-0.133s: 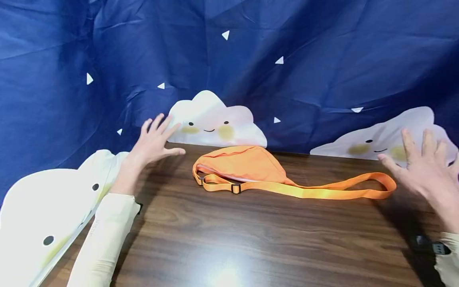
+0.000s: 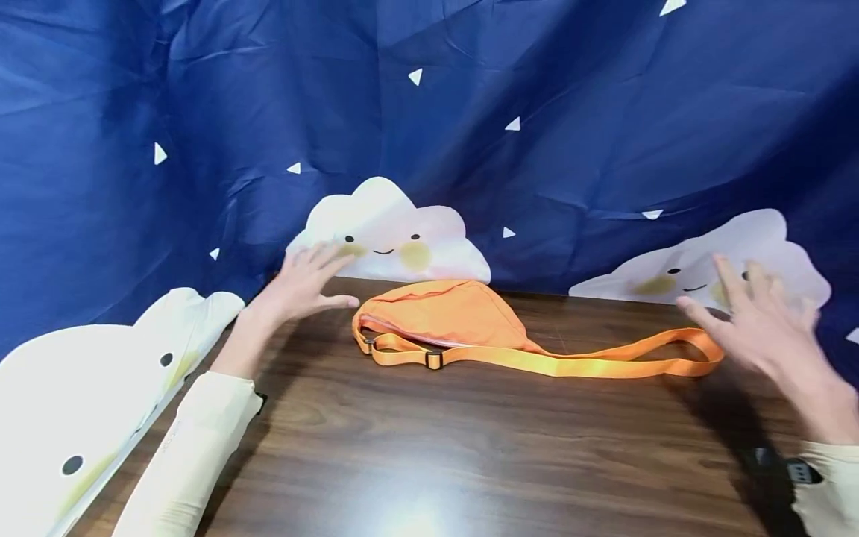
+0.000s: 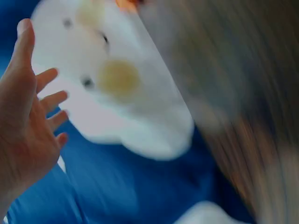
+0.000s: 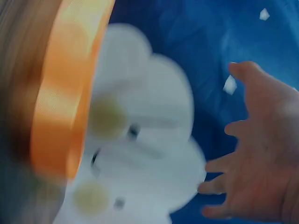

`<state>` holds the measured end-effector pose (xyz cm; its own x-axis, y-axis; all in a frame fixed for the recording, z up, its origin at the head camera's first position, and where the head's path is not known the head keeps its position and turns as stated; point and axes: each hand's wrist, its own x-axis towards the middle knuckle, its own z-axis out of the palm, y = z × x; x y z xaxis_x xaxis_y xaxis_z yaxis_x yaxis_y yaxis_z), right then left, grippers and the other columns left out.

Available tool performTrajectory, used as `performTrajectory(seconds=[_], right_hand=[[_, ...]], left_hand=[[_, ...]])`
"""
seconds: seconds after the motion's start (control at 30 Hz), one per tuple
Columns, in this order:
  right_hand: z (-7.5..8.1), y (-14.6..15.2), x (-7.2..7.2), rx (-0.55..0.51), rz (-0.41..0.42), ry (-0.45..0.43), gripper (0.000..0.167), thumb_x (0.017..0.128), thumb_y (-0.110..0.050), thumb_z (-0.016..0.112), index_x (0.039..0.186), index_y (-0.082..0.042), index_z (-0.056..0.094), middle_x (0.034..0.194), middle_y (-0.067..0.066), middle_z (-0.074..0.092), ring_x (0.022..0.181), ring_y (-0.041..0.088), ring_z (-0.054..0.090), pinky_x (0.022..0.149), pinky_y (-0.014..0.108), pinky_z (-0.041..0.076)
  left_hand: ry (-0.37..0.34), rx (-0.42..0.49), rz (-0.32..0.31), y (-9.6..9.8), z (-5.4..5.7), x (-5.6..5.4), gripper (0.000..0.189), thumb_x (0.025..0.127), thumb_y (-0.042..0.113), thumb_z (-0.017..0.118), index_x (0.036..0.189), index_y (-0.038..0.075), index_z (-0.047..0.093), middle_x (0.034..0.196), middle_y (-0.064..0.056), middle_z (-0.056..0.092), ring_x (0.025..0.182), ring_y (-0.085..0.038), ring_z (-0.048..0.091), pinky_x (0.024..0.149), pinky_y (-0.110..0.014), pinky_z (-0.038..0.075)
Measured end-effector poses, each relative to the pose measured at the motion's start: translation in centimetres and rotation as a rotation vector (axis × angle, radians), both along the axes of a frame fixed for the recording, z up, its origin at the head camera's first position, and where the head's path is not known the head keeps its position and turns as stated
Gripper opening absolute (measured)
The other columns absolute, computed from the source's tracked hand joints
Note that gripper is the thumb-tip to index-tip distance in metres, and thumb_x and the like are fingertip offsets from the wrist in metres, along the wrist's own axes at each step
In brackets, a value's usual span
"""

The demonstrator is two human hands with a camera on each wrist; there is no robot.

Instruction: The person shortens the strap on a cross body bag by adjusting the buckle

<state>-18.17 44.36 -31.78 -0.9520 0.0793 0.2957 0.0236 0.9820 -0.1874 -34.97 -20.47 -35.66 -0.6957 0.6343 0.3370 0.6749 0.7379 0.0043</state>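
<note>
An orange waist bag (image 2: 450, 313) lies on the dark wood table, its zip edge toward me. Its orange strap (image 2: 564, 365) runs along the front and stretches right into a loop, with black buckles (image 2: 434, 359) near the left end. My left hand (image 2: 295, 287) hovers just left of the bag with fingers spread, holding nothing. Beyond the strap loop, my right hand (image 2: 772, 321) is also spread and empty, its thumb near the loop in the head view. In the right wrist view the strap (image 4: 70, 88) appears close by, apart from the fingers.
A dark blue cloth (image 2: 470, 112) with white clouds and small white shapes hangs behind the table (image 2: 403, 440). On the left, a white cloud print (image 2: 67, 403) on the cloth runs along the table's edge.
My right hand has moved left, closer to the strap loop. The left hand has shifted slightly right relative to the bag and lower. The head view has shifted a little.
</note>
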Motion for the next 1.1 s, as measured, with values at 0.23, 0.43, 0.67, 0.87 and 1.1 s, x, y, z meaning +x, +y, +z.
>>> performTrajectory(seconds=[0.23,0.43,0.67,0.87,1.1], right_hand=[[1.1,-10.9,-2.0,-0.126,0.291,0.271,0.039,0.099,-0.040,0.064,0.127,-0.012,0.066,0.100,0.010,0.074,0.088,0.037,0.069,0.072,0.053,0.046],[-0.5,-18.9,-4.1,-0.032,0.472,0.190,0.024,0.098,-0.040,0.065,0.103,-0.018,0.074,0.077,-0.013,0.069,0.067,0.012,0.063,0.059,0.039,0.048],[-3.2,-23.9,-4.7,-0.150,0.677,0.008,0.038,0.098,-0.044,0.067,0.121,-0.014,0.071,0.116,0.000,0.069,0.108,0.022,0.064,0.091,0.047,0.050],[-3.7,-24.9,-5.6,-0.371,0.782,-0.043,0.027,0.098,-0.047,0.067,0.108,-0.023,0.072,0.101,-0.009,0.067,0.098,0.012,0.060,0.085,0.040,0.050],[-3.0,-25.1,-6.7,-0.783,0.819,-0.088,0.010,0.097,-0.027,0.073,0.094,-0.017,0.073,0.074,0.003,0.060,0.070,0.019,0.055,0.060,0.029,0.042]], left_hand=[[-0.418,0.026,-0.371,10.2,-0.8,3.6,0.042,0.096,0.046,0.069,0.120,0.011,0.071,0.115,-0.001,0.068,0.106,-0.019,0.063,0.093,-0.039,0.047],[-0.278,-0.141,-0.362,14.8,-1.9,4.8,0.015,0.090,0.032,0.080,0.086,0.021,0.070,0.088,0.011,0.063,0.082,-0.008,0.057,0.078,-0.040,0.040],[-0.228,0.025,-0.453,14.8,-0.2,5.1,0.005,0.092,0.025,0.076,0.093,0.023,0.073,0.088,0.018,0.065,0.079,0.000,0.058,0.081,-0.032,0.044],[-0.191,0.222,-0.672,15.0,3.0,5.3,0.010,0.095,0.014,0.073,0.105,0.015,0.074,0.092,0.011,0.069,0.081,-0.001,0.059,0.077,-0.021,0.048],[-0.161,0.324,-0.669,15.0,4.4,5.8,0.028,0.090,0.025,0.080,0.113,0.015,0.070,0.100,0.011,0.066,0.087,-0.008,0.058,0.079,-0.028,0.046]])
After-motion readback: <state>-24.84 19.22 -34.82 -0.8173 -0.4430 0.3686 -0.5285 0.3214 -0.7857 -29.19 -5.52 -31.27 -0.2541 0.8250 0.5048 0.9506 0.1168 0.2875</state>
